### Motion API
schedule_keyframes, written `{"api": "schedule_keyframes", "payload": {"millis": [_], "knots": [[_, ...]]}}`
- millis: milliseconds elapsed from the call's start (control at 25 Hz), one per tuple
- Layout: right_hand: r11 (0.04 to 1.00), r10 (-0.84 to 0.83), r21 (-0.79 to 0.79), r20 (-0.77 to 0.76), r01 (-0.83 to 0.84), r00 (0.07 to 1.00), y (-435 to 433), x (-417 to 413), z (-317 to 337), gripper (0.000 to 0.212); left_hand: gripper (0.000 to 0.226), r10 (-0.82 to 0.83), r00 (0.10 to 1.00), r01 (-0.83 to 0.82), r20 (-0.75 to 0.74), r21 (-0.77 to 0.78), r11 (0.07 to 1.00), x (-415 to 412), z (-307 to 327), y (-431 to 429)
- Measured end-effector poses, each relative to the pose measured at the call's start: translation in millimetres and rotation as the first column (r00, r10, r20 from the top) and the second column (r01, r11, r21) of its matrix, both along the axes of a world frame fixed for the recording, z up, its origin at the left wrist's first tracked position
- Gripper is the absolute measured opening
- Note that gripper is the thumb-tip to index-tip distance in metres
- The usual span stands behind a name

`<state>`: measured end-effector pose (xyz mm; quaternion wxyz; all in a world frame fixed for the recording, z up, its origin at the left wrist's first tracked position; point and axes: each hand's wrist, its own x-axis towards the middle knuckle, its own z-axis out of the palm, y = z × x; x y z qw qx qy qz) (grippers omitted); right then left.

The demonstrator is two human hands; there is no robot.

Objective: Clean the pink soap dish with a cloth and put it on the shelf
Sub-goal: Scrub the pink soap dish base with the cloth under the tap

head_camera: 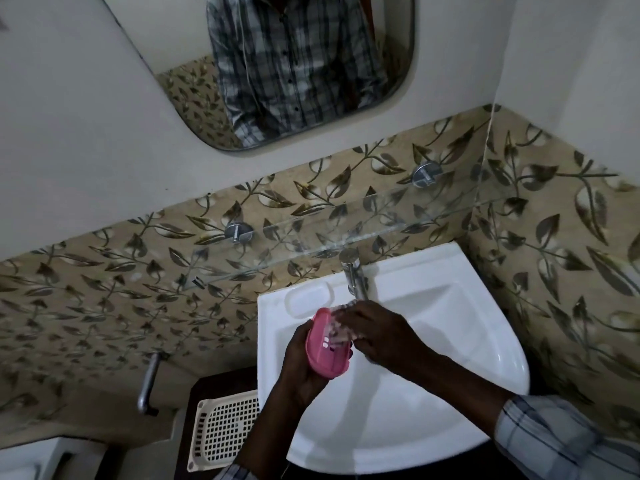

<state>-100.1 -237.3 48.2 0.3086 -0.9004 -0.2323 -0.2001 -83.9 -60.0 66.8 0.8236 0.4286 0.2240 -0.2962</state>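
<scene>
In the lower middle of the frame both hands meet over the white sink [485, 341]. The left hand [303, 365] comes up from the bottom edge, palm turned inward, with its fingers and thumb wrapped round the pink soap dish [325, 348]. The dish is held tilted, its hollow side facing the right hand, above the left part of the basin and clear of the sink's surface.

The right hand [379, 329] reaches in from the lower right, its forearm slanting across the basin out of a checked sleeve [554, 441]. The back of this hand faces the camera, and its fingers bend down round a pale cloth [341, 322], bunching it against the upper end of the dish. The cloth is blurred, so its pattern is hard to read.

Just above the hands stands the metal tap [353, 271]. Higher still, a glass shelf [346, 233] runs along the leaf-patterned tiles. A mirror [294, 64] fills the top centre. A cream perforated basket [221, 431] lies at the lower left of the sink.
</scene>
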Motion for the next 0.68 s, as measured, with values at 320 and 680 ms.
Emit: {"api": "schedule_keyframes", "payload": {"millis": [320,680], "knots": [[0.983,-0.174,0.019,-0.235,0.184,0.956,26,10,-6,0.033,0.04,-0.026,0.999,0.026,0.036,-0.011,1.0,-7,-8,-5],[0.908,-0.379,0.042,-0.342,0.417,0.86,43,10,12,0.016,0.044,0.003,0.993,-0.017,0.116,0.122,0.992,-11,-8,-8]]}}
